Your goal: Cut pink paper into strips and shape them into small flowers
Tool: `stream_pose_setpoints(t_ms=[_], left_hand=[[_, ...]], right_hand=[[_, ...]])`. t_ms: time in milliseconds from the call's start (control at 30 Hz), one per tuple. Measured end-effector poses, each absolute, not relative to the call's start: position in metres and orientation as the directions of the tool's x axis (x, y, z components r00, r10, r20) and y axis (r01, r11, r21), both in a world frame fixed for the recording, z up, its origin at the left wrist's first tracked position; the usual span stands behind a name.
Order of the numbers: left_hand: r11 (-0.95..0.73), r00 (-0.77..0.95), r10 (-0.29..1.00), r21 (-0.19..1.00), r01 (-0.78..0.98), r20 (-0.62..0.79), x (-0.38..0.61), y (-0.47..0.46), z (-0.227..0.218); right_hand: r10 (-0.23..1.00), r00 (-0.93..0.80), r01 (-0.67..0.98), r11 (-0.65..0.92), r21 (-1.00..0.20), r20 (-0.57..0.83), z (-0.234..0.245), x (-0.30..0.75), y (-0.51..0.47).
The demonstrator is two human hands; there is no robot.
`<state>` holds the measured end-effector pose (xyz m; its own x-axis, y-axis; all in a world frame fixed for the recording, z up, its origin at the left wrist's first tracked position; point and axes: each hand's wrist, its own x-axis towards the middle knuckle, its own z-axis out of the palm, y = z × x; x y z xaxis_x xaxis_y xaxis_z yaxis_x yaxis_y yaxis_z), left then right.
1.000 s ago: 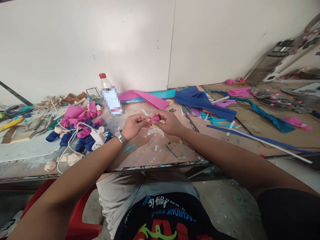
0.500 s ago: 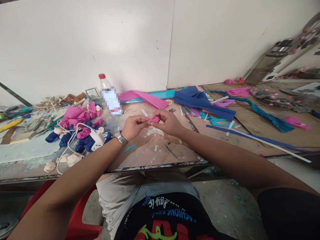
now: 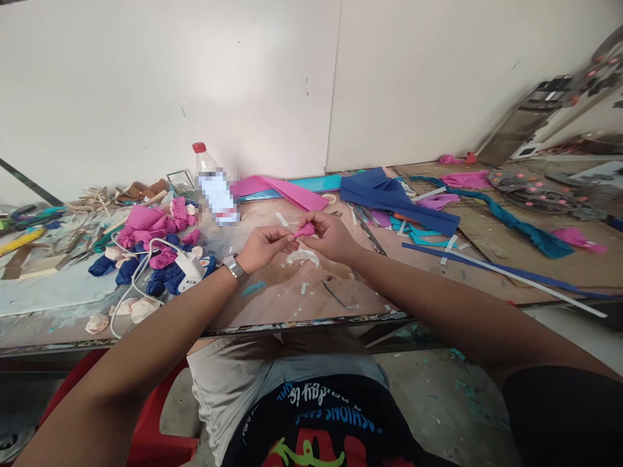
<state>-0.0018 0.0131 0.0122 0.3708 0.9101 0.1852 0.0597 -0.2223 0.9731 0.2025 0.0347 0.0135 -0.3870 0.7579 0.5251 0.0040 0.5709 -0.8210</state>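
Observation:
Above the middle of the table I have a small crumpled pink piece, paper or cloth by its look (image 3: 305, 231). My right hand (image 3: 333, 239) is closed on it, thumb and fingers pinching its sides. Fingers pressed together, my left hand (image 3: 265, 248) pinches at the left end of the same piece. Its wrist wears a metal watch (image 3: 235, 266). Just below the hands a whitish smear (image 3: 302, 259) marks the tabletop. Beyond them lies a folded pink strip (image 3: 296, 193), with a dark blue folded strip (image 3: 389, 194) to its right.
Bundled pink (image 3: 146, 224) and dark blue pieces (image 3: 168, 277) lie left, with a white charger and cable (image 3: 191, 267) on top. Behind stands a red-capped bottle (image 3: 204, 159) beside a blurred phone-like screen (image 3: 218, 198). A long white stick (image 3: 535, 282) crosses the right side.
The hands have moved slightly apart, and more of the pink piece shows between them. My right hand has shifted a little to the right. The things on the table have not moved.

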Motion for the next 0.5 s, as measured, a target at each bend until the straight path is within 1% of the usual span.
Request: stream_pose_setpoints(t_ms=[133,333,500], left_hand=[[-0.150,0.372,0.918,0.989,0.007,0.137,-0.0031,0.0152,0.0113],[0.065,0.395,0.919,0.987,-0.146,-0.002,-0.0035,0.0164,0.0085],[0.126,0.390,0.920,0.972,-0.198,-0.040,-0.0031,0.0158,0.0097]], right_hand=[[0.778,-0.393,-0.045,0.516,-0.855,0.490,0.0147,0.2018,0.0345],[0.826,-0.403,-0.168,0.356,-0.919,0.394,0.0124,0.2019,0.0369],[0.840,-0.403,-0.244,0.285,-0.927,0.364,0.0074,0.2021,0.0402]])
